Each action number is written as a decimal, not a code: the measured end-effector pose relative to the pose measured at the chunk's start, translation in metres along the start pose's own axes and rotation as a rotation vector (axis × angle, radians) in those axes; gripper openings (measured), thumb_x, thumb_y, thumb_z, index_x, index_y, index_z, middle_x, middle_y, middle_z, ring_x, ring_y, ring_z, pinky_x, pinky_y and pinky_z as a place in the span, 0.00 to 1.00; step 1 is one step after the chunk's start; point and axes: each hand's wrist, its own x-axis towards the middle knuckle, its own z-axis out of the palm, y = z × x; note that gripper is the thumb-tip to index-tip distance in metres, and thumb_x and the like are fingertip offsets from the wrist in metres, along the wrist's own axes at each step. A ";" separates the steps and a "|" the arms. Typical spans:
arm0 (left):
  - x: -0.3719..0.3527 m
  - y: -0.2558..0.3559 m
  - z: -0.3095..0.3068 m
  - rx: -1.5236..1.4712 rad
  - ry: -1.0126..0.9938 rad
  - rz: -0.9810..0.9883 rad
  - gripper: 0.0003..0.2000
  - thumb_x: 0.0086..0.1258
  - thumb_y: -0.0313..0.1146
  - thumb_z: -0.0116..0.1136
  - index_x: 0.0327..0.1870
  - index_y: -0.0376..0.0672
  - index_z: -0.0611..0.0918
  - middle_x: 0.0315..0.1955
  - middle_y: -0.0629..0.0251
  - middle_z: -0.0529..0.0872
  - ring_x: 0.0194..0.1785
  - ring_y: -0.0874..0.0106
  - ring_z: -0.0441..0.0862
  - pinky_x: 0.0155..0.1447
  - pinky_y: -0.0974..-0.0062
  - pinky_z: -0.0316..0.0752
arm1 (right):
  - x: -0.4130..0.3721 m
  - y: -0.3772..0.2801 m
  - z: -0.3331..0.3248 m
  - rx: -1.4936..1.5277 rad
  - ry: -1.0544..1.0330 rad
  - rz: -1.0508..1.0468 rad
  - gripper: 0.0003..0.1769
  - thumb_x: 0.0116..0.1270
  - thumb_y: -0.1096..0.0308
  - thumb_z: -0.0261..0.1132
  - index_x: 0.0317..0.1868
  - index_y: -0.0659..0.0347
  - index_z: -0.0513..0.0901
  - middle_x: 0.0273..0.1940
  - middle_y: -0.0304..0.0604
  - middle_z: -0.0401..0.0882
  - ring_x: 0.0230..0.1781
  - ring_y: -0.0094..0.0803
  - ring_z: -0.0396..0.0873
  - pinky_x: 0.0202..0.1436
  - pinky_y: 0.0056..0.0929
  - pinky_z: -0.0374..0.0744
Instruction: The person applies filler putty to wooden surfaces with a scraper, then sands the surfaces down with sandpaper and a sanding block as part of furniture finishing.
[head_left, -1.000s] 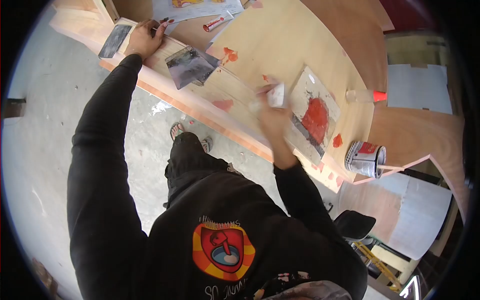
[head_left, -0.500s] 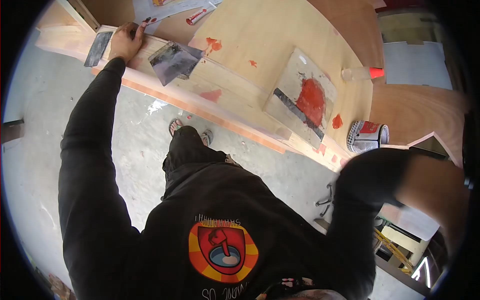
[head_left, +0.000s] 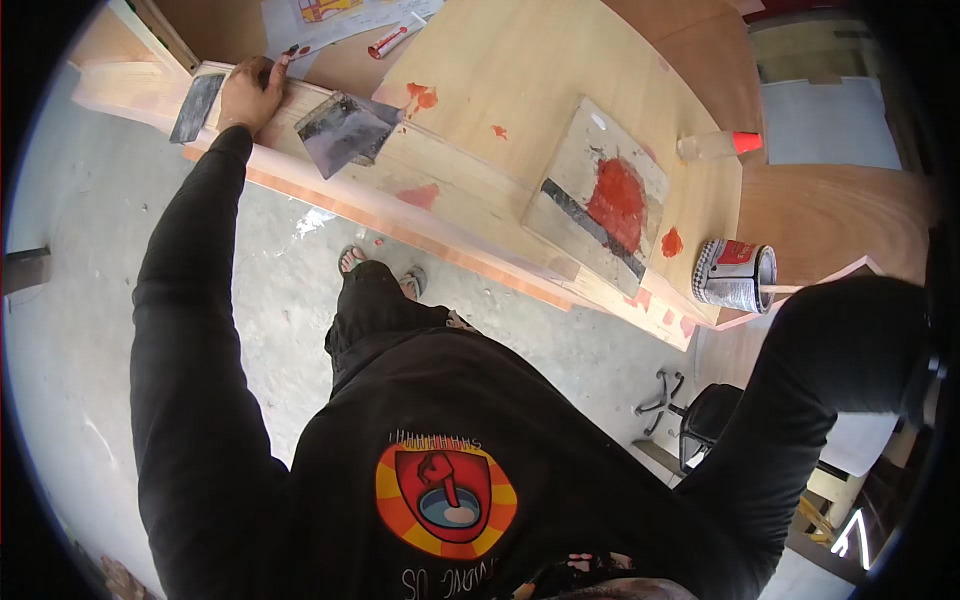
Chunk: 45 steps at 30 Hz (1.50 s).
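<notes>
My left hand (head_left: 252, 95) rests on the pale wooden ledge (head_left: 425, 210), its thumb stretched out and the other fingers partly hidden behind the knuckles. It holds no tool that I can see. Left of it lies a dark flat putty blade (head_left: 196, 107). To its right, a square smeared scraper blade (head_left: 348, 133) overhangs the edge of the ledge. Farther right sits a mixing board (head_left: 570, 160) with red-orange putty (head_left: 617, 205) and a dark strip (head_left: 590, 228) across it. My right hand is out of view; the bent black sleeve (head_left: 850, 340) reaches the right edge.
An open can (head_left: 735, 273) with a stick in it stands near the right corner. Beside it lies a clear bottle with a red cap (head_left: 747, 143). At the back are papers (head_left: 330, 22) and a red-and-white tube (head_left: 397, 36). A black chair (head_left: 710, 425) stands below right.
My right arm has swung outward to the right, its blurred bare part leaving the view and uncovering the chair. My left hand stays at the same place on the ledge.
</notes>
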 end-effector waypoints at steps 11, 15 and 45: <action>-0.003 -0.004 0.004 -0.057 0.040 -0.050 0.21 0.72 0.50 0.58 0.37 0.35 0.84 0.35 0.47 0.86 0.42 0.48 0.83 0.47 0.58 0.77 | -0.374 -0.092 0.194 0.871 -0.232 1.009 0.09 0.69 0.77 0.64 0.48 0.68 0.78 0.33 0.36 0.79 0.33 0.20 0.78 0.37 0.21 0.77; -0.004 0.001 -0.004 -0.073 -0.071 -0.190 0.21 0.71 0.48 0.61 0.40 0.33 0.84 0.36 0.46 0.86 0.44 0.49 0.85 0.49 0.61 0.78 | -0.317 -0.068 0.161 1.044 -0.235 0.948 0.10 0.72 0.75 0.61 0.51 0.69 0.77 0.35 0.41 0.80 0.36 0.27 0.80 0.42 0.28 0.80; -0.081 0.344 0.033 -0.755 -0.383 0.804 0.21 0.63 0.36 0.73 0.50 0.34 0.78 0.48 0.47 0.81 0.52 0.48 0.78 0.59 0.55 0.73 | -0.347 -0.007 0.117 1.012 0.377 1.843 0.24 0.60 0.62 0.75 0.53 0.63 0.81 0.38 0.37 0.81 0.37 0.26 0.79 0.36 0.36 0.81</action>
